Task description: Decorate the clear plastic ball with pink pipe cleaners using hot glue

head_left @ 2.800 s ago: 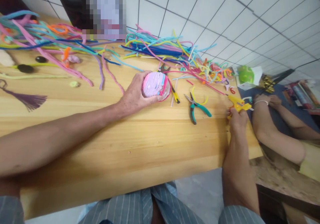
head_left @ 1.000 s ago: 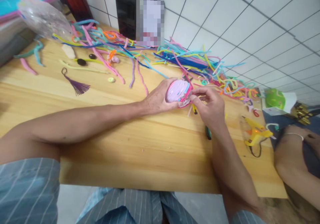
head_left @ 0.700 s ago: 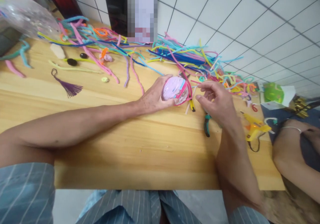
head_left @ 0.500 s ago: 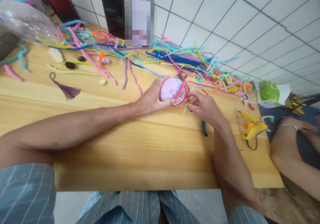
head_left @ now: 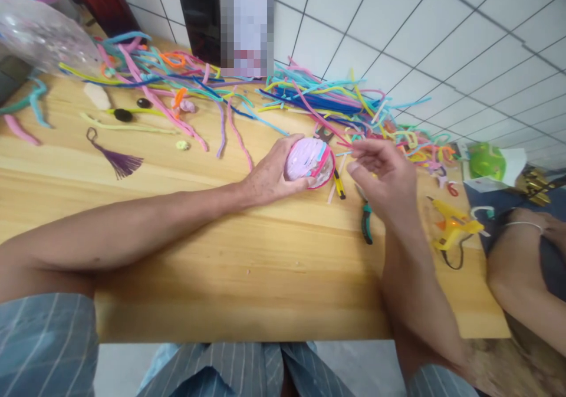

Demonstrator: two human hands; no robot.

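My left hand (head_left: 274, 170) grips a round lilac craft piece (head_left: 307, 158) by its side, the thumb over its front. A bright pink edging runs round the piece, with a light blue strip across it. Just right of it, my right hand (head_left: 382, 173) is raised with the thumb apart from the other fingers. A long pink pipe cleaner (head_left: 321, 117) reaches the index fingertips and seems held there. Between the hands lie a yellow utility knife (head_left: 339, 184) and a pale thin strip. Teal-handled pliers (head_left: 367, 225) lie below my right hand, partly hidden by it.
Pipe cleaners (head_left: 318, 102) in many colours are heaped along the wall. A yellow glue gun (head_left: 455, 226) lies at the right, near another person's arm (head_left: 517, 261). At the left are a purple tassel (head_left: 115, 160), black ovals and a clear plastic bag (head_left: 48, 34).
My right hand has moved up and right, away from the craft piece, and the pink pipe cleaner has swung with it, off the piece's edge. My left hand still grips the piece.
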